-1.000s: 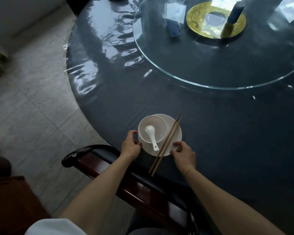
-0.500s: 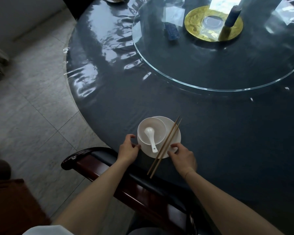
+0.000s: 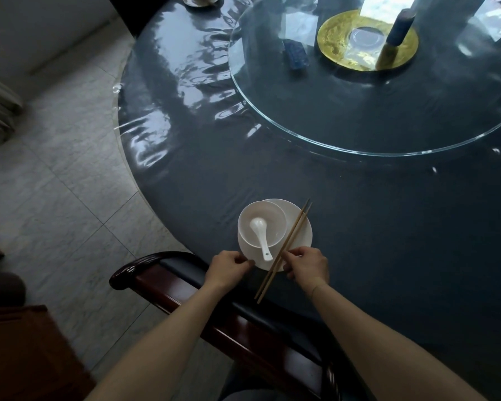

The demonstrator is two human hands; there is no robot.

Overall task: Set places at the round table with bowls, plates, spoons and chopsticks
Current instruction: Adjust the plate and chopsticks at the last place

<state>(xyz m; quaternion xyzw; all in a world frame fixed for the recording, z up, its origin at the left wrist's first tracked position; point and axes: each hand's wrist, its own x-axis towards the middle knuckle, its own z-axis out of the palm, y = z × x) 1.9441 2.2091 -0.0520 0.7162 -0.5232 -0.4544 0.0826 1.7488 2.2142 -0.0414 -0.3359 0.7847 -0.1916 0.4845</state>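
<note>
Slid nearer the table (image 3: 388, 233) edge since a second ago: plate (image 3: 300, 227) with bowl (image 3: 262, 224), spoon (image 3: 261, 235), chopsticks (image 3: 284, 250). Left hand (image 3: 226, 267) pinching the near rim; right hand (image 3: 307, 266) fingers now nipping the chopsticks. Likely squaring up.

We see bare table (image 3: 388, 227) right of and beyond the plate (image 3: 298, 227), glass turntable (image 3: 359, 111) further in, chair back (image 3: 185, 287) crossing under our forearms, chopsticks (image 3: 284, 251) jutting past the plate's near rim
</note>
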